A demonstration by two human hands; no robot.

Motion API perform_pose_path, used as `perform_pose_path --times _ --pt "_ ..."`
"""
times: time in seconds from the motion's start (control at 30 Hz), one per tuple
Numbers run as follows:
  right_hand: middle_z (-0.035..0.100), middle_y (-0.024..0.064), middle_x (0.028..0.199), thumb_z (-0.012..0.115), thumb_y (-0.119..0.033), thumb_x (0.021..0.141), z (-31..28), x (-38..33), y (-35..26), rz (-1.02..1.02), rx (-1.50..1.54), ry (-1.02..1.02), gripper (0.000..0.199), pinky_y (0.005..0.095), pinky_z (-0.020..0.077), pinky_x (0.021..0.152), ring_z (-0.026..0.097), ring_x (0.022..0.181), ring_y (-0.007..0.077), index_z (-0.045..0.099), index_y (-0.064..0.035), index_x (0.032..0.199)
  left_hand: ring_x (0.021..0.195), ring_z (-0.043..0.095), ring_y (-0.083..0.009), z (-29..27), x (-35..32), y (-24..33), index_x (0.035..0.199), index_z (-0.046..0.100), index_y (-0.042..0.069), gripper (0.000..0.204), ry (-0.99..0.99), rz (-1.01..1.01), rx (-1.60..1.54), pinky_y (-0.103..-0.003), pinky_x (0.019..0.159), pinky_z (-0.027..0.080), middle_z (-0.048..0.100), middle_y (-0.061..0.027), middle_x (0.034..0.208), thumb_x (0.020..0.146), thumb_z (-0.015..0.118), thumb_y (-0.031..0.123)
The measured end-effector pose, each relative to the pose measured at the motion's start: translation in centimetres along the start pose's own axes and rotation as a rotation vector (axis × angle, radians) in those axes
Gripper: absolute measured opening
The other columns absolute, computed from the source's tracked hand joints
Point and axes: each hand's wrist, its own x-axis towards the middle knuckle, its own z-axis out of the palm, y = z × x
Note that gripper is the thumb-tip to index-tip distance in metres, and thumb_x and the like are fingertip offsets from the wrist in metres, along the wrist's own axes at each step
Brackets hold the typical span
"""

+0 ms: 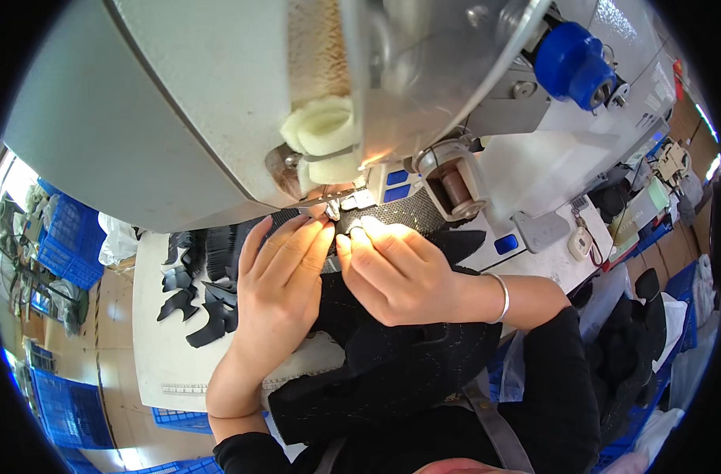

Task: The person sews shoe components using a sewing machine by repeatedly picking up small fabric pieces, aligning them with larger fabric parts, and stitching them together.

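Observation:
A lit sewing machine (pixel 163 103) fills the upper view, its needle area (pixel 332 208) just beyond my fingertips. My left hand (pixel 285 276) is closed at the left of the needle, fingertips drawn together on a black fabric piece (pixel 423 371). To the right of the needle, my right hand (pixel 400 276) pinches the same work, with its fingertips close to the left ones. What exactly lies between the fingertips is partly hidden by glare. The black piece hangs off the table edge toward my body. Behind my right fingers shows grey-black mesh (pixel 400 212).
Black cut pieces (pixel 210 304) lie in stacks on the white table (pixel 159 347) at left. A ruler strip (pixel 210 389) runs along its near edge. A bobbin of brown thread (pixel 457 192) sits right of the needle. Blue crates (pixel 72 241) stand at far left.

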Motion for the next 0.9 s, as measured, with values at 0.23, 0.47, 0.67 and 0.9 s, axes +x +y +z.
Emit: perform_pose_path --times 0.23,0.47,0.67,0.9 --pt "0.061 0.0120 0.083 0.060 -0.011 0.073 -0.2 1.1 -1.3 -0.119 -0.177 -0.131 0.021 0.0261 0.0503 0.061 0.063 0.075 0.0223 0.068 0.0058 0.083 0.099 0.064 -0.0246 0.8 0.6 -1.3 0.100 0.067 0.000 0.028 0.104 0.031 -0.003 -0.039 0.085 0.045 0.067 -0.0080 0.107 0.072 0.063 -0.001" --pt "0.061 0.0150 0.083 0.058 -0.011 0.074 0.0 1.6 -2.0 -0.119 -0.306 -0.188 0.025 0.0274 0.0518 0.063 0.062 0.078 0.0257 0.068 0.0086 0.086 0.092 0.064 -0.0252 1.9 0.8 -2.1 0.096 0.066 -0.001 0.025 0.175 0.068 -0.078 -0.038 0.078 0.046 0.067 -0.0088 0.103 0.071 0.066 0.005" --pt "0.064 0.0124 0.104 0.061 -0.004 0.073 -4.1 1.6 0.5 0.099 0.309 -0.392 0.038 0.0315 0.0541 0.076 0.064 0.090 0.0296 0.065 -0.0001 0.110 0.092 0.064 -0.0281 2.2 0.6 -2.0 0.094 0.067 -0.002 0.028 0.305 0.130 -0.062 -0.038 0.074 0.051 0.064 -0.0109 0.097 0.067 0.067 0.001" --pt "0.062 0.0088 0.109 0.063 -0.004 0.074 -6.1 -0.1 5.2 0.032 0.292 -0.451 0.034 0.0422 0.0476 0.090 0.060 0.101 0.0259 0.063 -0.0069 0.108 0.090 0.064 -0.0250 2.8 0.2 -2.4 0.097 0.071 0.003 0.037 0.246 0.106 -0.252 -0.034 0.076 0.055 0.062 -0.0087 0.095 0.061 0.066 -0.007"
